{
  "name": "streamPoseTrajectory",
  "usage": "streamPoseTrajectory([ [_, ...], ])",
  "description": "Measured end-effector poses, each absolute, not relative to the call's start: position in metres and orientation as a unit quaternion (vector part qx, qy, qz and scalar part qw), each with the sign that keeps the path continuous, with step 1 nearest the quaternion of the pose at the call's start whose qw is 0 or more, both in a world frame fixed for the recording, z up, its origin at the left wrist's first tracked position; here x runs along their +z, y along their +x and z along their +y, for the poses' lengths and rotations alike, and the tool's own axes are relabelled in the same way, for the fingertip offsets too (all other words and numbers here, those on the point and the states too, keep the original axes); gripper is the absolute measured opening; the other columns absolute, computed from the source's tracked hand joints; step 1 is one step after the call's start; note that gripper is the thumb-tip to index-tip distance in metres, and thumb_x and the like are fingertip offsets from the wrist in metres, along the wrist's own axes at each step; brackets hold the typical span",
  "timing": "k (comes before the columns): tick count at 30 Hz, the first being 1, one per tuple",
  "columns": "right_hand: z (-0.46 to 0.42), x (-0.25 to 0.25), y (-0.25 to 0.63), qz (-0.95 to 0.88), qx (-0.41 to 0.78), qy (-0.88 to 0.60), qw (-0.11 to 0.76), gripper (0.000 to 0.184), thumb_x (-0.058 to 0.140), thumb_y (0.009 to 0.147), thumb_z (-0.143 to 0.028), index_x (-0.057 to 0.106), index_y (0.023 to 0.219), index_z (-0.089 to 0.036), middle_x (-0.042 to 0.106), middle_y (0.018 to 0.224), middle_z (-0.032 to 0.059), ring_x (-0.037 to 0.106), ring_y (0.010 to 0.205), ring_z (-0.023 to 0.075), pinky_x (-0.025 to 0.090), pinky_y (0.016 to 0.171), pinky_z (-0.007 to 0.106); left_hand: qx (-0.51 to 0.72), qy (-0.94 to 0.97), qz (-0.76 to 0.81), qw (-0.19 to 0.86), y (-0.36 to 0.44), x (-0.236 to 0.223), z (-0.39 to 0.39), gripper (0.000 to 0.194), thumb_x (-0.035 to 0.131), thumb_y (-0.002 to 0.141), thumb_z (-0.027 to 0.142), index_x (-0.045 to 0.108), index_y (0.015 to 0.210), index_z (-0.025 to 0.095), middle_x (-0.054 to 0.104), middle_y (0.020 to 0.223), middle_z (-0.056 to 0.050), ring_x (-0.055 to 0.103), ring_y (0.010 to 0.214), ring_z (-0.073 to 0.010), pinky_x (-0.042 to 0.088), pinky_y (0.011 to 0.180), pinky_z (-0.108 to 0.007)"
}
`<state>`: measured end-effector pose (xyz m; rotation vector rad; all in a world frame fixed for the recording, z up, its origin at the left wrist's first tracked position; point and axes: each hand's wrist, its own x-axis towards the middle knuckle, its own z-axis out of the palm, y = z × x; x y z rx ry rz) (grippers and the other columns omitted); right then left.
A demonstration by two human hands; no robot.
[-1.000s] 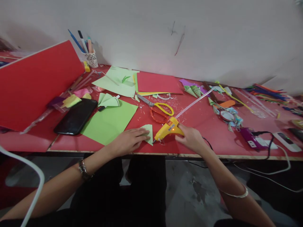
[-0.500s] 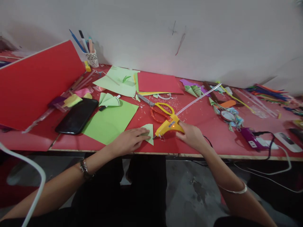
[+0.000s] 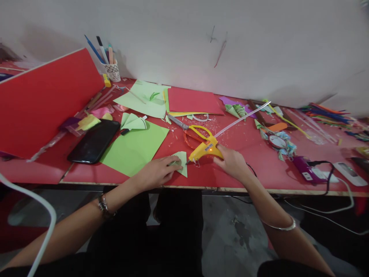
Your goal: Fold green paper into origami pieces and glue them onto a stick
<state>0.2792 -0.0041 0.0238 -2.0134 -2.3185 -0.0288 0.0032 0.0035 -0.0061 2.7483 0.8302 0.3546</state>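
My right hand [image 3: 232, 162] is closed around the handle of a yellow glue gun [image 3: 205, 151]; its orange light is lit and a long clear glue stick [image 3: 243, 118] juts out of its back. The metal nozzle points left, just beside a small pale green paper piece [image 3: 182, 161] near the table's front edge. Stretched fingers of my left hand [image 3: 157, 171] lie on that piece, slightly apart, and hide its left part. Right behind the glue gun are scissors [image 3: 198, 132] with yellow and orange handles. A bright green sheet [image 3: 135, 148] lies by my left hand.
A black phone [image 3: 94, 141] and a leaning red board [image 3: 49, 104] are at left. Behind stand a pen cup [image 3: 112, 72] and stacked coloured paper [image 3: 193, 100]. A purple power adapter [image 3: 308, 169] with cables sits at right. Paper scraps litter the red table [image 3: 230, 181].
The glue gun in my right hand has shifted slightly up, its nozzle lifting from the lower right side of the paper piece. My left hand has hardly moved.
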Motion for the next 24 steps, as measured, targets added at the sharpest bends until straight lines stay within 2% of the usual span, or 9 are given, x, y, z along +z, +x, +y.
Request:
streamPoseTrajectory([
  [8,0.0,0.024,0.277,-0.747,-0.011,-0.665,0.025,0.031,0.042,0.076,-0.033,0.05,0.102,-0.019,0.063,0.072,0.0037,0.055,0.059,0.0169,0.023,0.048,0.024,0.123,0.945,0.279,0.121,0.002,-0.008,0.003,0.035,0.036,0.085,0.015,0.052,0.115,0.024,0.047,0.126,-0.004,0.046,0.113,-0.0191,0.042,0.092,-0.032],
  [24,0.008,0.028,0.273,-0.727,-0.033,-0.686,0.018,0.031,0.041,0.078,-0.031,0.047,0.106,-0.019,0.063,0.077,0.0052,0.055,0.062,0.0179,0.022,0.048,0.025,0.138,0.943,0.278,0.12,0.003,-0.009,0.003,0.034,0.038,0.084,0.015,0.054,0.112,0.024,0.048,0.124,-0.004,0.048,0.112,-0.0184,0.043,0.091,-0.032],
])
